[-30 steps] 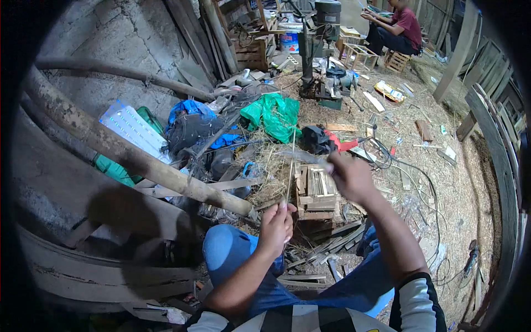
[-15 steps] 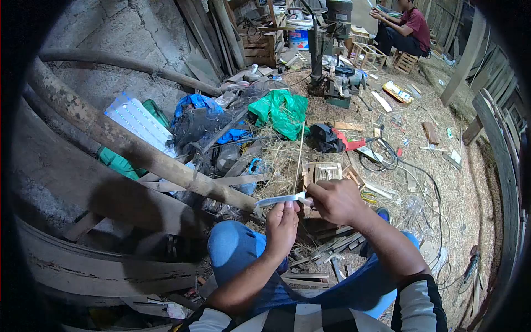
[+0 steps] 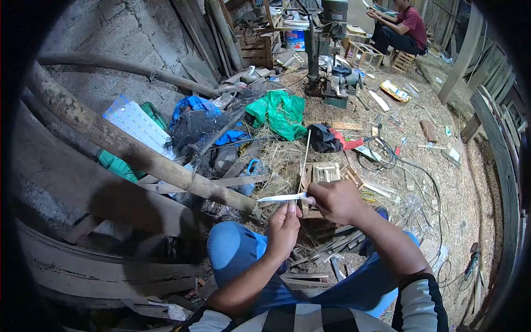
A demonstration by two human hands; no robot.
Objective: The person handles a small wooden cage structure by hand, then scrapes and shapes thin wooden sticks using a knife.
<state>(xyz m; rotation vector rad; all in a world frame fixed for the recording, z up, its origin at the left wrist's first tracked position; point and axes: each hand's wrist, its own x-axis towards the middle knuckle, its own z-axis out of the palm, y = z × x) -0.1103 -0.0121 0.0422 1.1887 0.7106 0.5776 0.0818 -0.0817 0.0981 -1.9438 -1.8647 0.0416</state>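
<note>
A knife (image 3: 281, 197) with a pale, pointed blade lies level in front of me, its tip toward the left. My right hand (image 3: 340, 203) is closed around its handle end. Just below the blade is my left hand (image 3: 283, 229), its thumb and fingers pinched together close under the edge. Whatever it pinches is too small and too covered to make out. Beneath both hands stands a small wooden crate (image 3: 326, 171) between my knees.
A thick pole (image 3: 133, 152) slants in from the left. Ahead lie a green plastic bag (image 3: 279, 113), a red power tool (image 3: 351, 144) with its cord, and a bench machine (image 3: 332, 77). A person in a maroon shirt (image 3: 410, 25) sits at the back right. Wood scraps (image 3: 337, 243) litter the ground.
The knife has turned, so its blade looks narrower and more edge-on. Both hands stay close together in nearly the same place; the view has shifted slightly.
</note>
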